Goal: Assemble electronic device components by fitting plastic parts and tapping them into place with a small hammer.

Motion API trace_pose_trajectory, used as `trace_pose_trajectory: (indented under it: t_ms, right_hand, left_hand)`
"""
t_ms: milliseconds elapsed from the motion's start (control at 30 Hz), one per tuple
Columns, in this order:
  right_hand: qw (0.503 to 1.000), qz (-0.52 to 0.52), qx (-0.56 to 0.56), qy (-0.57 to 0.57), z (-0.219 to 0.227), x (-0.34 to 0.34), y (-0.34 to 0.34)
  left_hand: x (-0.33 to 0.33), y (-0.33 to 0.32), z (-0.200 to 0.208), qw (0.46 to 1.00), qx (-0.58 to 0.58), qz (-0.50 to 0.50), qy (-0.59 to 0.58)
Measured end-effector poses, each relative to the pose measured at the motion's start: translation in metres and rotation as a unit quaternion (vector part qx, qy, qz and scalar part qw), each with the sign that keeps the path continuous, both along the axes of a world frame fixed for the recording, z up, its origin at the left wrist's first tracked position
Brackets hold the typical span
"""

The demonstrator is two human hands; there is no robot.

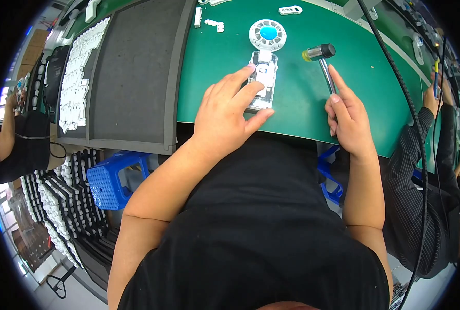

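A white handheld fan (267, 36) with a round vented head and blue centre lies on the green table. Its handle (264, 72) rests in a clear fixture (273, 66). My left hand (227, 107) spreads over the handle and fixture, fingertips touching them and thumb stretched out near the lower end; part of the handle is hidden beneath. To the right, my right hand (350, 116) is closed around the metal shaft of a small mallet (320, 52), index finger extended along it. The mallet head, with one yellow face and one black face, is apart from the fan.
Left of the table stands a grey tray (137, 72), with white parts (77, 77) at its far left. Small white pieces (215, 24) and a white handle shell (290, 10) lie farther back. A black cable (395, 67) hangs at right. Co-workers sit on both sides, near a blue stool (111, 181).
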State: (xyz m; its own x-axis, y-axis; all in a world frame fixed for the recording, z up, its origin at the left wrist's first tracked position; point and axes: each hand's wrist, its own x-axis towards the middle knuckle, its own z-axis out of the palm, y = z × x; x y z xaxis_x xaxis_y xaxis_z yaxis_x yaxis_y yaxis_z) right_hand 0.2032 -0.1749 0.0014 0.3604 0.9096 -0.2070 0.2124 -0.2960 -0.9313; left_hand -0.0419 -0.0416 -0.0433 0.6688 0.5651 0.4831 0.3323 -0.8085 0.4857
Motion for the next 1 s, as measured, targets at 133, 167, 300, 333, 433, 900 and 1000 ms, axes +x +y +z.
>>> trace_pose_trajectory:
  t_ms: [133,167,300,333,433,900,1000]
  right_hand:
    - [1.0,-0.001,-0.002,-0.002,0.0,0.0,0.0]
    - [1.0,-0.001,-0.002,-0.004,0.0,0.0,0.0]
    - [1.0,-0.006,-0.004,0.016,0.001,0.004,-0.001]
    - [1.0,-0.005,-0.002,0.016,0.003,0.006,0.0]
    - [0.943,0.023,0.001,-0.332,0.01,0.023,0.004]
    - [0.939,-0.11,0.255,-0.203,-0.009,0.026,0.142]
    - [0.917,-0.107,0.329,-0.201,-0.031,0.024,0.142]
  left_hand:
    - [0.001,0.0,-0.001,1.0,0.002,-0.001,-0.004]
    - [0.001,0.0,-0.001,1.0,0.002,-0.001,-0.004]
    - [0.001,-0.001,0.0,1.0,0.0,0.001,-0.002]
    - [0.001,0.0,0.0,1.0,-0.003,0.002,-0.001]
    - [0.0,-0.001,0.002,1.0,-0.008,0.003,0.0]
    - [0.032,0.009,0.075,0.936,-0.143,-0.013,0.32]
    - [0.037,0.064,0.087,0.96,-0.151,0.015,0.237]
